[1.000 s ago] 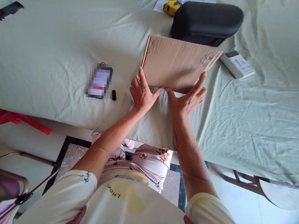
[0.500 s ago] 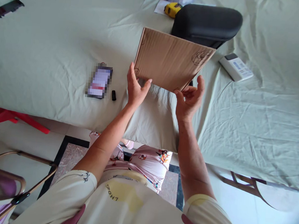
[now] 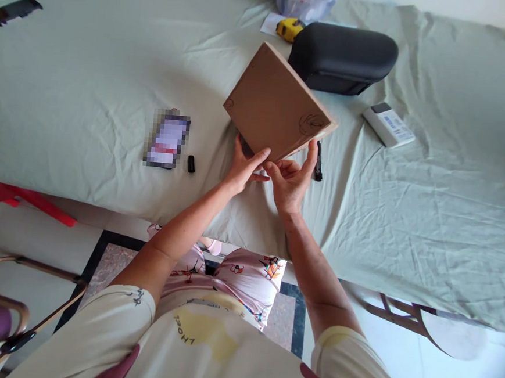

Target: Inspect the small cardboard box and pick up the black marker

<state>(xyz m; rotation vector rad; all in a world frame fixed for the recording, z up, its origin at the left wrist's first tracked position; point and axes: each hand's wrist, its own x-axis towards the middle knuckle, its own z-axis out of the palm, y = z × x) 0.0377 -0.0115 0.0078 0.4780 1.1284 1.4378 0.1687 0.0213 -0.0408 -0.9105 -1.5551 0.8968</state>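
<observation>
A brown cardboard box [image 3: 277,100] with drawn circular marks at two corners is held tilted above the cloth, one corner toward me. My left hand [image 3: 243,168] grips that near corner, its thumb on the upper face and fingers partly hidden below. Close beside it, my right hand [image 3: 291,183] pinches the same corner from the right, its index finger raised along the side. A black marker [image 3: 319,161] lies on the cloth just right of my right hand. The small black cap [image 3: 191,164] lies left of my left hand.
A phone [image 3: 168,140] lies to the left. Behind the box are a black case [image 3: 344,56], a yellow tape measure [image 3: 290,29] and a clear plastic tub [image 3: 308,1]. A white power bank-like block [image 3: 389,125] lies right. The pale green cloth [image 3: 424,226] covers the table.
The box has turned clockwise, so one corner now points toward me. My hands have drawn together at that corner, and the marker on the cloth has come into fuller view.
</observation>
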